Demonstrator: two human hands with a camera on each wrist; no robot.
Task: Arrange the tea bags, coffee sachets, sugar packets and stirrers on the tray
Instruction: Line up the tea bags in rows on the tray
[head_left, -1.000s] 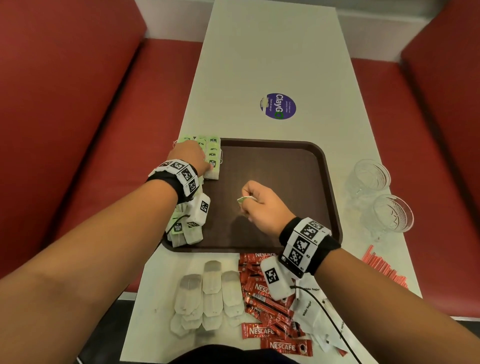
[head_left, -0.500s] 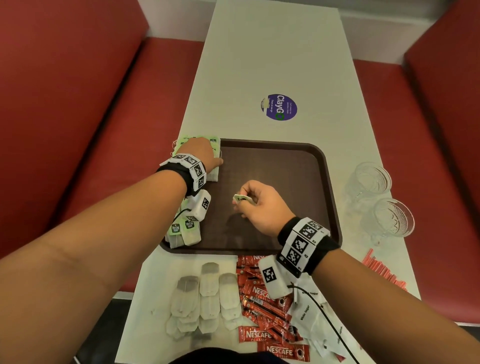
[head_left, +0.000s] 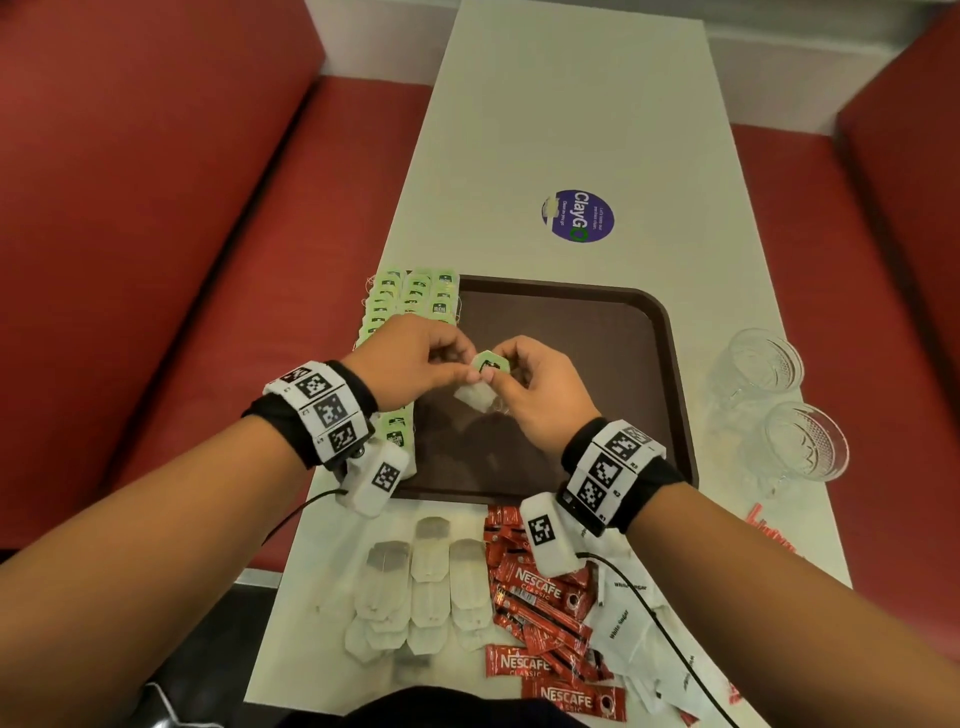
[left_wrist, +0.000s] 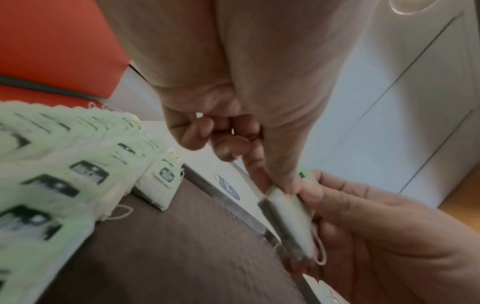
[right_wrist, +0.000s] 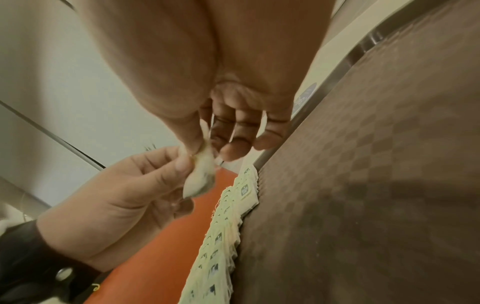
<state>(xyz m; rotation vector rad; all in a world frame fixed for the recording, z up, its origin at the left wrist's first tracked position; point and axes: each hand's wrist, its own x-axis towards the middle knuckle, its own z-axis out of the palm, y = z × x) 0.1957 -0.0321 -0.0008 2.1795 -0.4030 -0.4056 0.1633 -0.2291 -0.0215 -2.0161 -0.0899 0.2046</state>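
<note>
Both hands meet above the brown tray (head_left: 623, 322). Between them hangs one tea bag (head_left: 478, 396) with a green tag (head_left: 488, 362). My left hand (head_left: 462, 366) pinches its top from the left and my right hand (head_left: 501, 373) pinches the tag side. The left wrist view shows the tea bag (left_wrist: 288, 218) edge-on between both thumbs; in the right wrist view the tea bag (right_wrist: 200, 181) dangles below the pinch. Overlapping rows of green-tagged tea bags (head_left: 410, 299) line the tray's left edge.
On the white table in front of the tray lie loose tea bags (head_left: 426, 587), red Nescafe sachets (head_left: 540, 597) and white sugar packets (head_left: 623, 618). Red stirrers (head_left: 769, 530) and two glasses (head_left: 763, 364) stand at the right. Red benches flank the table.
My left hand left the row of tea bags and came right to meet my right hand. The right hand raised its tea bag, and both hands now pinch it.
</note>
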